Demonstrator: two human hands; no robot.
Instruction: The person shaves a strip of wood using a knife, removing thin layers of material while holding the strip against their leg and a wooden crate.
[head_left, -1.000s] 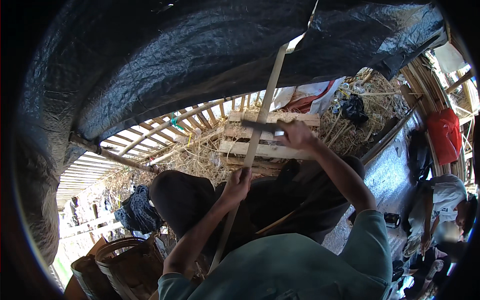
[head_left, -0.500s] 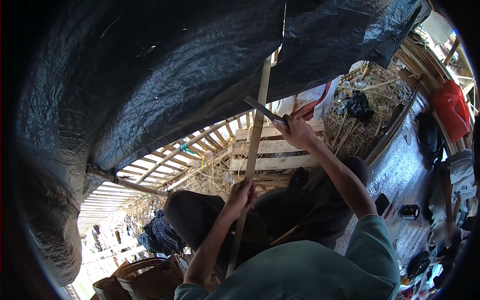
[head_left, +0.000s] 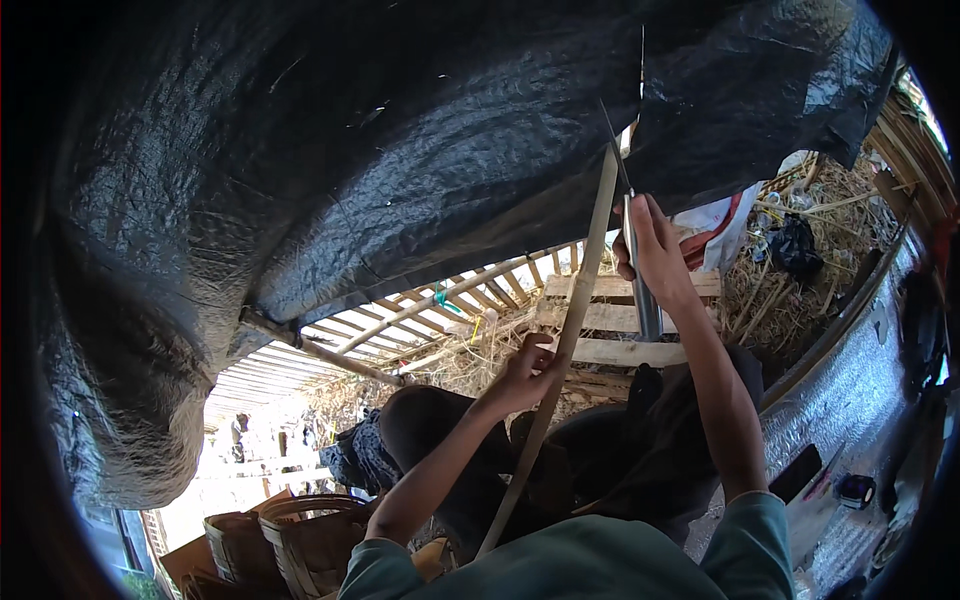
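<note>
A long, pale bamboo strip (head_left: 583, 285) runs slantwise from my lap up to the hanging dark sheet. My left hand (head_left: 520, 378) pinches it near its middle, the thumb side against the strip and some fingers curled loosely. To the right of the strip's upper part, my right hand (head_left: 662, 255) is wrapped round a knife (head_left: 648, 312). Its thin blade points up and slightly left, close to the strip's top end. The long handle sticks out below the fist. Whether the blade touches the strip I cannot tell.
A black plastic sheet (head_left: 450, 180) hangs low across the top. Wooden planks (head_left: 620, 352) lie beyond my knees, with straw and a black plastic bag (head_left: 795, 248) farther right. Woven baskets (head_left: 285, 545) stand at lower left. A phone (head_left: 797, 472) lies on the silvery surface at right.
The knife has turned from lying across the strip to pointing upward, and my right hand has turned with it. My left hand's grip has loosened. The whole view has shifted.
</note>
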